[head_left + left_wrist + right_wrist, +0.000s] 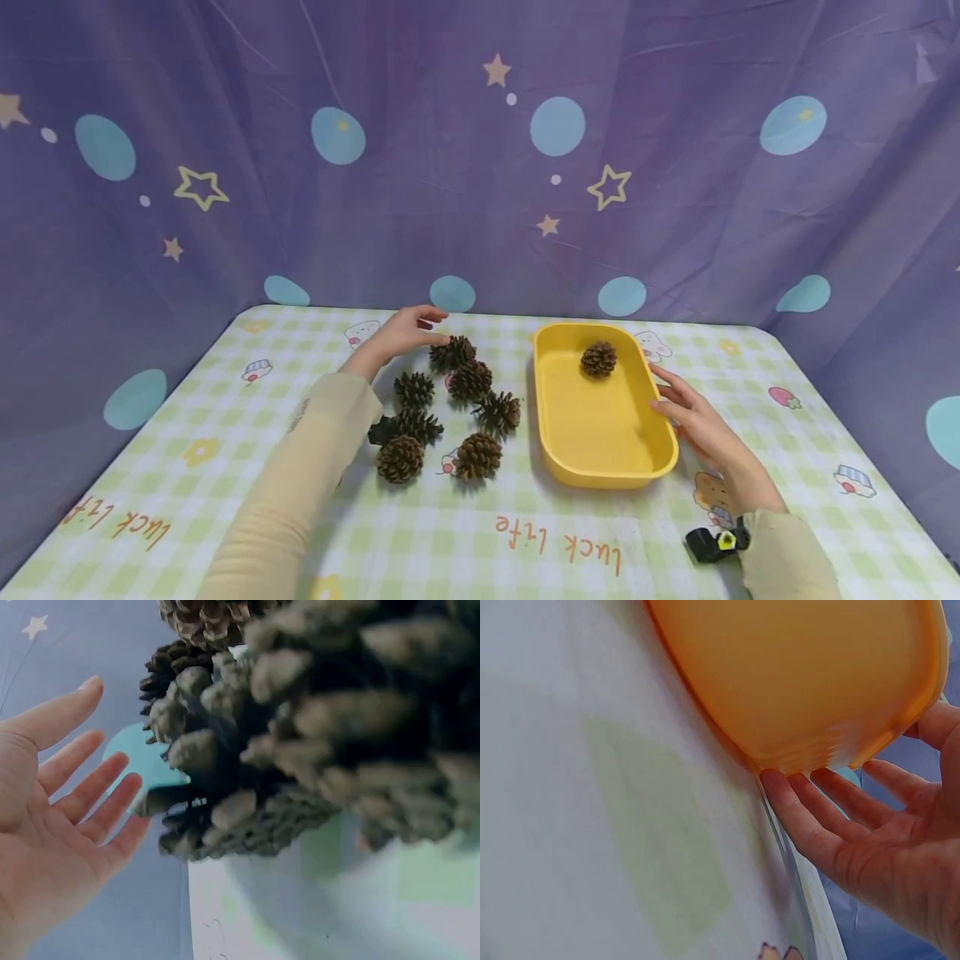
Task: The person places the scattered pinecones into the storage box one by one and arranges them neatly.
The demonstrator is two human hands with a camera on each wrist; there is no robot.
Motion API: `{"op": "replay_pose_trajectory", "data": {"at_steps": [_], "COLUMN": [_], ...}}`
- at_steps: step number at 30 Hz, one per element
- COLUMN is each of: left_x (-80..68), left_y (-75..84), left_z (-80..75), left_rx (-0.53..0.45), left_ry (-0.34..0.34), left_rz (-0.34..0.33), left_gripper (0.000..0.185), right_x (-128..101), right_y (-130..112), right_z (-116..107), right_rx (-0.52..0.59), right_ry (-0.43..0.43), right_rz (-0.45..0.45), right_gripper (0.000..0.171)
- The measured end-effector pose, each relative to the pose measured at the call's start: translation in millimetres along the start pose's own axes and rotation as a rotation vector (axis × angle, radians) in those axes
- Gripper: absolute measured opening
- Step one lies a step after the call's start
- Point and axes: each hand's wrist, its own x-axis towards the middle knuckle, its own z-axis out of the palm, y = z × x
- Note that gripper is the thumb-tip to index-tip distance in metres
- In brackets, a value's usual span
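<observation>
Several brown pine cones [450, 408] lie in a loose group on the checked tablecloth, left of a yellow tray [577, 417]. One more pine cone [597, 358] sits inside the tray near its far end. My left hand [408, 332] hovers at the far edge of the group, its fingers straight and spread, just short of the farthest cone [452, 352]. In the left wrist view the left hand [64, 802] holds nothing, with the cones [300, 735] close beside it. My right hand [686, 408] rests its straight fingers [810, 817] against the tray's right wall [795, 682].
A purple curtain with stars and blue dots [480, 150] closes off the back and both sides of the table. The tablecloth [187, 467] reaches to the near edge, printed with "luck life". A small black device [716, 542] sits at my right wrist.
</observation>
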Motion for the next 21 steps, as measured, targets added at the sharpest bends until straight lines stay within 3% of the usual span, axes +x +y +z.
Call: {"op": "replay_pose_trajectory", "data": {"at_steps": [13, 21], "left_x": [-9.1, -7.1], "left_y": [-16.8, -17.7], "left_z": [0.9, 2.0], "left_rx": [-0.035, -0.018], "left_ry": [-0.146, -0.192], "left_rz": [-0.044, -0.051], "left_gripper": [0.063, 0.068], "right_x": [-1, 0], "right_y": [1, 1], "right_z": [0, -1], "right_rx": [-0.004, 0.002], "right_ry": [-0.001, -0.003], "right_rz": [0.003, -0.004], "right_gripper": [0.065, 0.065]}}
